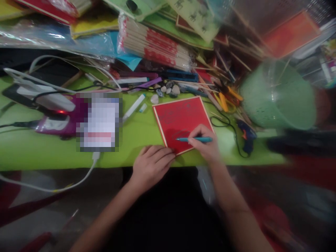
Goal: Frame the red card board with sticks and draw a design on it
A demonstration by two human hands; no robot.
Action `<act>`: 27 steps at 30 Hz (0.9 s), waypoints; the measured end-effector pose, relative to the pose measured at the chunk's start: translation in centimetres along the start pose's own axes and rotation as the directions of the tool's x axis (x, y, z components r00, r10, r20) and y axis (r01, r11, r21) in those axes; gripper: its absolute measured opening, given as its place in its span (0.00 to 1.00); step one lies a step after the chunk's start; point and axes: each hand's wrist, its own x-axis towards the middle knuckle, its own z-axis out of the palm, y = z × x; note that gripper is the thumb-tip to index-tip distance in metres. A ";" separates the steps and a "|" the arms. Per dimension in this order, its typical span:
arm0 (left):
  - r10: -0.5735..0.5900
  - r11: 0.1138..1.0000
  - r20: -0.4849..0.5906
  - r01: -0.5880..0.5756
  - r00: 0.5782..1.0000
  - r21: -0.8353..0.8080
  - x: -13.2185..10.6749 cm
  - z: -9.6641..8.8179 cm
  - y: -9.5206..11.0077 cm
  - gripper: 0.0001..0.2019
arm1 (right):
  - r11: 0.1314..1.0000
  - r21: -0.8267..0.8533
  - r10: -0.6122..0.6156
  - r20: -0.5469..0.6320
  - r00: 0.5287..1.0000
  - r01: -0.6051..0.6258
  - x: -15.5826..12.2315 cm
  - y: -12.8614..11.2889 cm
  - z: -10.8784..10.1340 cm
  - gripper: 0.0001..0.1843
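Note:
A red square board [181, 117] with a pale border lies slightly turned on the green tabletop, dark line drawings on its upper half. In my right hand [206, 143] is a teal pen [203, 139], pinched between thumb and fingers, its tip pointing left at the board's lower part. My left hand [153, 162] rests flat at the table's front edge, its fingertips touching the board's lower left corner. Left of the board lie a white marker [135, 106] and its small teal cap [143, 107]. Several small stones [168, 89] sit just behind the board.
A blurred-out phone [101, 122] with a white cable lies at left beside a purple power strip [64, 113]. At right are a glue gun [246, 136], orange-handled scissors [226, 99] and a green basket [279, 96]. Wrapped sticks [154, 43] are piled behind.

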 end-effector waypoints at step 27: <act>0.012 1.000 0.007 -0.012 1.000 -0.009 0.5 -0.3 -0.1 0.11 | 0.999 0.021 0.054 -0.343 0.938 -0.050 0.4 1.5 -0.7 0.06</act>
